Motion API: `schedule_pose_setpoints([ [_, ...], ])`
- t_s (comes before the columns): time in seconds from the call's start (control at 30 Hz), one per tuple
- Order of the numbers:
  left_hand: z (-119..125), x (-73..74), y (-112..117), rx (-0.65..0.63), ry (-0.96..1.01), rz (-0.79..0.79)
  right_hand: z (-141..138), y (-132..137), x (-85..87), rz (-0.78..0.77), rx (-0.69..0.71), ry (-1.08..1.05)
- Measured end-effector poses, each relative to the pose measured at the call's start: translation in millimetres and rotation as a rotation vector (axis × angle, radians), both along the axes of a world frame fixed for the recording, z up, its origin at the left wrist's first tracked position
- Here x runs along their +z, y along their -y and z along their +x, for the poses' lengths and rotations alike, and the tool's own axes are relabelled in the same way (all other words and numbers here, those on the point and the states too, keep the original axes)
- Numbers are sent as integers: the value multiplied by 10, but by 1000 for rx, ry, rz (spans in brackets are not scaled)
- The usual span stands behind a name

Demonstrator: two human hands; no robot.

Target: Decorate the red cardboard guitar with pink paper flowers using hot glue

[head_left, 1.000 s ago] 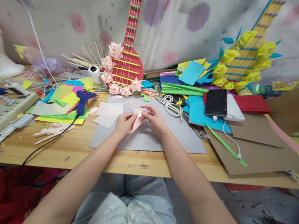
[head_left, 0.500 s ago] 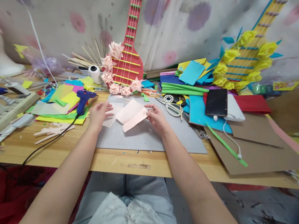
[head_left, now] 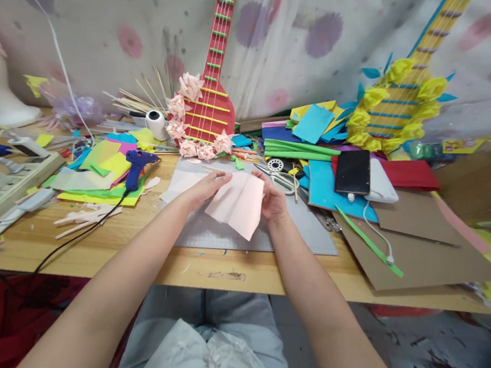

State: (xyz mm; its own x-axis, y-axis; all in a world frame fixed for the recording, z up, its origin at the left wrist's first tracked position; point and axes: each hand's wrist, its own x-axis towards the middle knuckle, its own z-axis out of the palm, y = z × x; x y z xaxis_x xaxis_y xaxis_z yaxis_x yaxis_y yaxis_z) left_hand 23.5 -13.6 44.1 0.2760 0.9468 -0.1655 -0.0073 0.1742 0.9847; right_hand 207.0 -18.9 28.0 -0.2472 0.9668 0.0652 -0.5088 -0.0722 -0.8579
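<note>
A creased sheet of pale pink paper [head_left: 240,205] is held up between my two hands, over the grey cutting mat [head_left: 310,236]. My right hand [head_left: 272,199] pinches its right edge, fingers curled behind. At the upper left edge, my left hand [head_left: 211,186] has its fingers closed on the paper. Another pale sheet [head_left: 178,183] lies on the mat, partly covered by my left hand. Scissors [head_left: 287,182] with light handles rest at the back of the mat. Behind stands a red paper guitar [head_left: 213,108] trimmed with pink paper flowers.
On the left are a blue glue gun [head_left: 136,169], coloured sheets [head_left: 99,173] and a power strip [head_left: 15,185]. To the right lie a black phone [head_left: 354,171], brown cardboard [head_left: 422,247] and a green strip [head_left: 370,242]. A yellow guitar [head_left: 391,108] leans behind.
My left hand has moved right from above the other pale sheet to the pink paper and taken hold of it. The paper has turned and come slightly nearer, to the right.
</note>
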Motion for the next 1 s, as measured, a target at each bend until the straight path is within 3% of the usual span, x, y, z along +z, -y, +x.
schedule_pose_setpoints([
  [0.1, -6, 29, 4, -226, 82, -161, 9, -1, 4, -33, -10, -11],
  [0.13, -17, 31, 3, -248, 101, -193, 11, -7, 0, -43, -13, -14],
  [0.33, -156, 81, -41, -137, 129, -271, 18, -69, -45, -109, -52, -69],
  [0.5, -231, 272, -12, -130, 218, -220, 21, -96, -75, -150, -40, -88],
  [0.67, -261, 407, 8, -104, 180, -187, 31, -119, -105, -170, -21, -81],
  [0.9, -196, 490, 96, -310, 176, -122, 20, -139, -131, -127, -28, 4],
  [1.0, -130, 433, 93, -239, 210, -51, 3, -128, -107, -157, -58, -53],
])
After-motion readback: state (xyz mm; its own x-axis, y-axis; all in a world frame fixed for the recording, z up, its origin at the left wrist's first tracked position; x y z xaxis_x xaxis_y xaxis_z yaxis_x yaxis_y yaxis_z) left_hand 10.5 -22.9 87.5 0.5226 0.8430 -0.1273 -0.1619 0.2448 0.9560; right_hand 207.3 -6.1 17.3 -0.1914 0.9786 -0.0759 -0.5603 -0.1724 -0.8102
